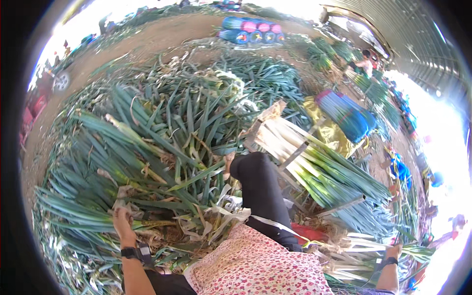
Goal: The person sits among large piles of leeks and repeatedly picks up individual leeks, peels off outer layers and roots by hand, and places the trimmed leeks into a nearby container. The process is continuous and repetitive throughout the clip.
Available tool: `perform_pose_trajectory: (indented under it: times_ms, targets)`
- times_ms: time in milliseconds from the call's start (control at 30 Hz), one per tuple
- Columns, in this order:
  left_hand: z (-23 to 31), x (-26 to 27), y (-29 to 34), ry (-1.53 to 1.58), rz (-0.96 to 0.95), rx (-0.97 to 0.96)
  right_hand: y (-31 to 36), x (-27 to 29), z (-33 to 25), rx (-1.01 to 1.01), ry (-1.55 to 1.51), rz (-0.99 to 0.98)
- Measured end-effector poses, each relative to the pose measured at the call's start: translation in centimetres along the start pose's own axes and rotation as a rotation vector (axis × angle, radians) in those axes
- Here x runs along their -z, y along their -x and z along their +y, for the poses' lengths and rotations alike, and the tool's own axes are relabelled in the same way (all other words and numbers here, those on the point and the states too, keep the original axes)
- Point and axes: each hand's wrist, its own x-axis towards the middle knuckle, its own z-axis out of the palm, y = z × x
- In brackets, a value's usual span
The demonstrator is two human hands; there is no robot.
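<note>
At the lower left, my left hand (124, 222) is closed on a leek (93, 221), in the near part of a big heap of leeks (162, 132). A pale, withered leaf (125, 195) sticks up just beyond its fingers. Far off at the lower right, my right hand (393, 251) is closed around the stems of several trimmed leeks (354, 246) with white shanks. Its fingertips are partly hidden. Between the hands, a wooden frame (295, 153) cradles a stack of cleaned leeks (314, 167), roots toward the far left.
My dark-trousered knee (258, 182) rises between heap and frame. Wrapped blue bundles (346, 115) lie on a yellow sack (332, 135); more rolled bundles (253, 30) are stacked at the back. A person (365, 64) sits among leeks at the far right. Pale peelings (221, 216) litter the ground.
</note>
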Motion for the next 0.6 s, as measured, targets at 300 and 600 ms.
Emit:
perform_pose_trajectory:
  times_ms: [300, 600]
  targets:
    - [2.5, -28.8, 22.9, -0.31, -1.499, -0.452, 7.9, -14.9, -7.1, -0.312, -0.717, -0.221]
    - [-1.1, -30.5, 30.7, 0.067, -2.083, 0.163, 25.2, -21.1, -23.4, -0.294, -0.892, -0.609]
